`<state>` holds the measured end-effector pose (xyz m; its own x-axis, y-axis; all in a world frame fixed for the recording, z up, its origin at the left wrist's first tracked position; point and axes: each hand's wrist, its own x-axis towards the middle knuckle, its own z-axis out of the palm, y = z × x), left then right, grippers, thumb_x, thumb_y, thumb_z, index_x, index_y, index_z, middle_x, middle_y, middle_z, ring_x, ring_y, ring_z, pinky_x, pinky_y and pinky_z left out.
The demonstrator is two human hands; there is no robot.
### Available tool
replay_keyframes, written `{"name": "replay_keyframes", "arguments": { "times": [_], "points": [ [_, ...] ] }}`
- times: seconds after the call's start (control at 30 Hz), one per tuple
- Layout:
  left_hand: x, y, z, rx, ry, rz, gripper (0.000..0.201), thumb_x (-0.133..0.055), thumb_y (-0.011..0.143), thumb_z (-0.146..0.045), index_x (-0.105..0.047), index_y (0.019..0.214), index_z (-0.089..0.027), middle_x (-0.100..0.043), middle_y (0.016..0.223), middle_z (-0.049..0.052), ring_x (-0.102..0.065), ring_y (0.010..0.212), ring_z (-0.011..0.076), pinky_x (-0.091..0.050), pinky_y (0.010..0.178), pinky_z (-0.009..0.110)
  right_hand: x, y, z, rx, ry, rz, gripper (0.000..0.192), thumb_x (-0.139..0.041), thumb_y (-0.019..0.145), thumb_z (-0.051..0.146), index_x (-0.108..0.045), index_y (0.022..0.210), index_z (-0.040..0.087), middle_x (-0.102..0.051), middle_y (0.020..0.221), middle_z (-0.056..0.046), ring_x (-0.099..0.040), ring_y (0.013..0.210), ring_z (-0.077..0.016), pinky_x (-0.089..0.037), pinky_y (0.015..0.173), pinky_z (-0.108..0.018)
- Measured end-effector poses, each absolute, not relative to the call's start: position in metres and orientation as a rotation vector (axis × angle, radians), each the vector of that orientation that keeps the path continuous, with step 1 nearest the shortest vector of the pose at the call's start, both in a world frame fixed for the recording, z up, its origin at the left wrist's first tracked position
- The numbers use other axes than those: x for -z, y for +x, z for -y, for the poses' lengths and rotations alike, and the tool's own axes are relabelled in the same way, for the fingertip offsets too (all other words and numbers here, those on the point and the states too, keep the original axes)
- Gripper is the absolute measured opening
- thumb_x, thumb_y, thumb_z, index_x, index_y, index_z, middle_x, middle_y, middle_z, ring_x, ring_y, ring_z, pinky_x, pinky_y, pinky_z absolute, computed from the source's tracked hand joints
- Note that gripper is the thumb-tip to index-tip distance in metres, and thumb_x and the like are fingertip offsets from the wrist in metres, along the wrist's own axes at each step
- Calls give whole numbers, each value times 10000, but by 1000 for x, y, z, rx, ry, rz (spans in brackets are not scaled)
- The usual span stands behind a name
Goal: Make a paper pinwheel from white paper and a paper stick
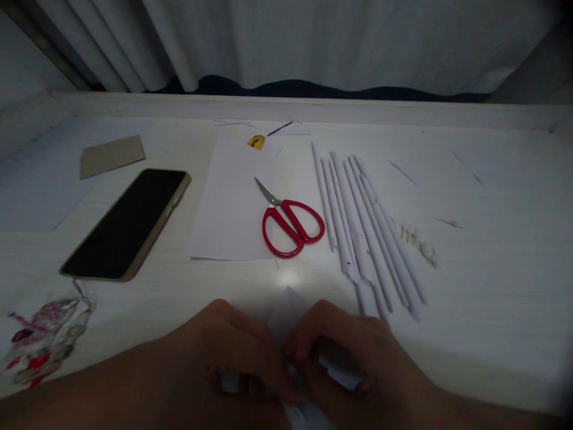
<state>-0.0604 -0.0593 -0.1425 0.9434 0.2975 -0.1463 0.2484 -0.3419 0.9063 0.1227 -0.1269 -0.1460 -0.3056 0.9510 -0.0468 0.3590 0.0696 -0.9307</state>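
Observation:
At the near edge of the view, my left hand (242, 352) and my right hand (353, 352) meet over a piece of white paper (286, 313). Both are closed, with the fingers bent and pinching the paper between them. One corner of the paper points away from me above the fingertips; much of the rest is hidden under the hands. Just beyond the hands lie red-handled scissors (290, 224), partly over a flat white sheet (228, 209). Several rolled paper sticks (358, 227) lie side by side beyond my right hand.
On the left are a black-screened phone (129, 224) with a beaded charm (49, 340) and a cardboard piece (111, 156). A small yellow item (256, 141) lies at the sheet's far end. Glue-like scraps (418, 242) lie to the right. A grey curtain (313, 42) hangs behind the table ledge.

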Motion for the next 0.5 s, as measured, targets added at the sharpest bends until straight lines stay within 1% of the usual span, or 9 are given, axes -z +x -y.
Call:
{"name": "replay_keyframes", "arguments": {
  "times": [0.07, 0.13, 0.23, 0.33, 0.4, 0.5],
  "points": [
    [145, -62, 60, -106, 1929, -391, 177, -588, 772, -247, -654, 934, -220, -674, 761, 32, -629, 659, 128, -480, 605, 179, 142, 125, 127, -1191, -1288, 1728, 229, -509, 652, -13, -535, 746, 194, -606, 649, 41, -577, 558, -76, -453, 498, -128],
    [145, -63, 61, -154, 1921, -371, 183, -593, 771, -230, -640, 948, -227, -668, 793, 28, -623, 661, 116, -476, 608, 168, 138, 128, 126, -1179, -1255, 1707, 235, -520, 672, 12, -540, 795, 211, -610, 664, 46, -589, 569, -77, -466, 511, -125],
    [142, -64, 63, -235, 1931, -407, 153, -623, 747, -221, -628, 898, -244, -655, 763, -5, -609, 639, 95, -466, 615, 153, 136, 132, 124, -1215, -1227, 1676, 297, -532, 669, 22, -540, 872, 237, -633, 713, 45, -611, 603, -90, -492, 551, -141],
    [138, -66, 66, -229, 1906, -623, 156, -674, 695, -245, -598, 832, -244, -620, 703, -36, -590, 610, 88, -458, 544, 131, 136, 131, 125, -1185, -1284, 1668, 311, -534, 667, 7, -554, 847, 259, -629, 712, 59, -608, 610, -90, -500, 572, -144],
    [136, -66, 69, -206, 1855, -726, 182, -684, 681, -268, -576, 824, -239, -592, 692, -39, -577, 589, 90, -453, 487, 126, 136, 128, 128, -1130, -1358, 1660, 316, -512, 684, -1, -556, 846, 267, -624, 715, 60, -606, 620, -90, -502, 578, -146],
    [137, -63, 71, -243, 1808, -772, 243, -693, 664, -300, -536, 834, -227, -559, 693, -37, -564, 570, 95, -459, 466, 137, 137, 125, 132, -1032, -1403, 1648, 342, -494, 694, -5, -546, 880, 278, -622, 737, 58, -604, 633, -87, -490, 525, -124]
  ]
}}
